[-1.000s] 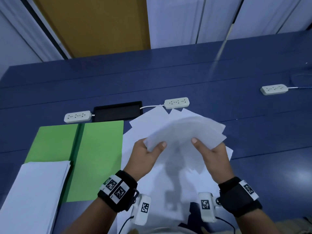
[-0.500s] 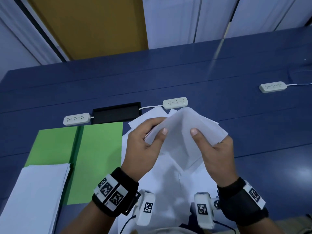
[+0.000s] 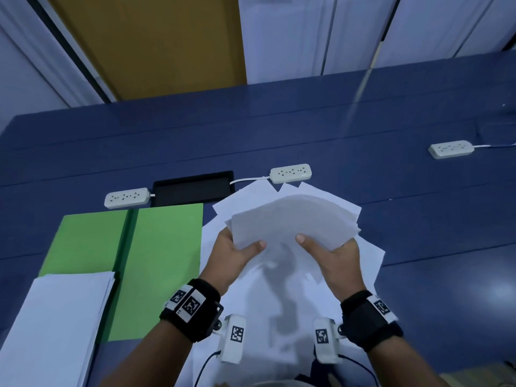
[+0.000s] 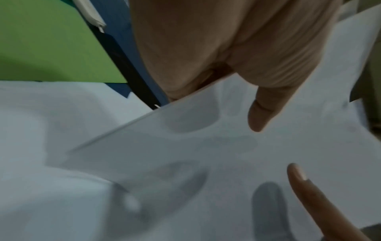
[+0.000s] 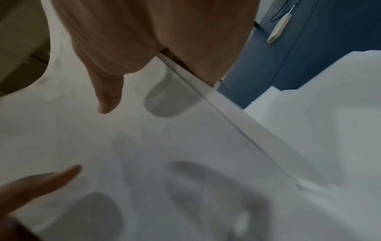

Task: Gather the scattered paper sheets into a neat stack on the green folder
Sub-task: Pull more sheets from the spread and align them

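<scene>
Gripping a fanned bundle of sheets (image 3: 293, 222) from both sides, left hand (image 3: 234, 254) and right hand (image 3: 335, 256) each have a thumb on top and fingers underneath, which I'd guess is so the edges can be squared up before anything gets set down. The bundle is lifted off the table, tilted away from the person. Right below the hands, more loose sheets (image 3: 268, 311) lie spread on the blue table (image 3: 335, 127). Off to the left of the left hand is the open green folder (image 3: 164, 247), with a neat white stack (image 3: 55, 325) overlapping its near-left corner. Beyond the hands sit a few power strips (image 3: 290, 173).
</scene>
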A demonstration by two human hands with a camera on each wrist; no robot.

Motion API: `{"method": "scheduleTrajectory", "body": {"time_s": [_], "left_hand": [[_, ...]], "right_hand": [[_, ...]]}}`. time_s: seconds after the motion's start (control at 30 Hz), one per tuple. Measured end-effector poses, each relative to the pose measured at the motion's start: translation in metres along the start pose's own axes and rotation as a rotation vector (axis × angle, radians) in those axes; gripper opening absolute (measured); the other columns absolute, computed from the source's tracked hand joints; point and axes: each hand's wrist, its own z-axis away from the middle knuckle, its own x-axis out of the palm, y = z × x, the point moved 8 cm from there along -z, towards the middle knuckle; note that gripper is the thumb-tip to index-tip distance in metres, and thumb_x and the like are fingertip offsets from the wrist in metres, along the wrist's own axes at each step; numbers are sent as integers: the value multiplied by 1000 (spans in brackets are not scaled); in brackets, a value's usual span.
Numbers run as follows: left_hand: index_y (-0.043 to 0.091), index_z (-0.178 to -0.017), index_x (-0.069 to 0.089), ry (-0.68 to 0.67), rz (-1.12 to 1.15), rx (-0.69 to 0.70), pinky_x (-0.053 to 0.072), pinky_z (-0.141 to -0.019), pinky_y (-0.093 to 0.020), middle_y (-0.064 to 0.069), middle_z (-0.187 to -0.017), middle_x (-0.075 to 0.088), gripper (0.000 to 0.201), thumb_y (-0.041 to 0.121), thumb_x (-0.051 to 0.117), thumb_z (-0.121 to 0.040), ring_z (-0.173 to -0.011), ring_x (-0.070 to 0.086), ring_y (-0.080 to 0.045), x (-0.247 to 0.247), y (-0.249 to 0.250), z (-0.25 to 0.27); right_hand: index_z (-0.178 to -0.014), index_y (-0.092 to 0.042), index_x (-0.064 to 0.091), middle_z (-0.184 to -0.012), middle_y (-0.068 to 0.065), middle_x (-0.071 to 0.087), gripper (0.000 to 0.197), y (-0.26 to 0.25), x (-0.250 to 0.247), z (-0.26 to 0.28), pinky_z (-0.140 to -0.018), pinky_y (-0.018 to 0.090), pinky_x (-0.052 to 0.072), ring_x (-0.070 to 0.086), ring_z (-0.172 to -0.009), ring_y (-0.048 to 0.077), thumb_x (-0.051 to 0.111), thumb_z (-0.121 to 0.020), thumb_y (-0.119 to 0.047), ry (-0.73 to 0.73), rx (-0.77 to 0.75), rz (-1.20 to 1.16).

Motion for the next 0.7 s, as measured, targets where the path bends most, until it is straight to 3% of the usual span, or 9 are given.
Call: {"method": "scheduleTrajectory", "body": {"time_s": [0.13,0.23,0.33,0.43,0.53,0.63,0.7], "left_hand": [[15,-120,71,-36,-42,-50,57,-97,-41,-4,-116,78,42,12,86,-82,-110,73,-22,-9,-11,-5],[20,-116,72,-48,2,-62,58,-92,-33,-2,-115,78,36,7,82,-85,-109,74,-19,-8,-7,-8],[22,-112,73,-121,-80,-100,57,-89,-27,5,-111,79,24,11,77,-91,-105,74,-11,9,-11,-16],[19,-107,75,-68,-129,-124,56,-84,-30,5,-103,81,11,20,74,-95,-96,77,-13,16,-11,-24],[13,-106,77,-14,-78,-89,57,-84,-35,-3,-103,81,13,19,75,-95,-95,77,-20,14,-3,-28],[12,-110,76,-15,19,-47,58,-91,-38,-7,-110,79,25,20,81,-87,-104,75,-25,10,6,-26],[12,-116,74,-62,73,-40,57,-97,-42,-10,-117,77,34,19,81,-84,-111,73,-30,10,8,-23]], "right_hand": [[-123,-20,72,-117,1,79,48,18,-6,-5,-102,54,57,74,-112,23,93,-79,-21,-3,54,57],[-124,-21,68,-118,1,78,47,15,-9,-8,-101,50,58,74,-113,22,89,-83,-17,4,26,43],[-132,-20,63,-126,3,75,46,25,-4,-14,-107,54,54,71,-120,24,83,-91,-17,11,38,-8],[-135,-20,62,-130,3,73,40,35,1,-20,-110,52,51,69,-123,24,73,-98,-10,58,55,-44],[-127,-21,62,-123,0,73,29,33,-12,-25,-103,38,53,69,-116,14,68,-101,-10,135,24,-50],[-121,-24,60,-105,-19,69,13,30,-24,-24,-88,12,48,64,-99,-7,58,-108,-26,210,38,-92],[-120,-20,60,-99,-26,65,20,31,-18,-21,-89,8,43,60,-97,-8,53,-110,-36,168,63,-116]]}}
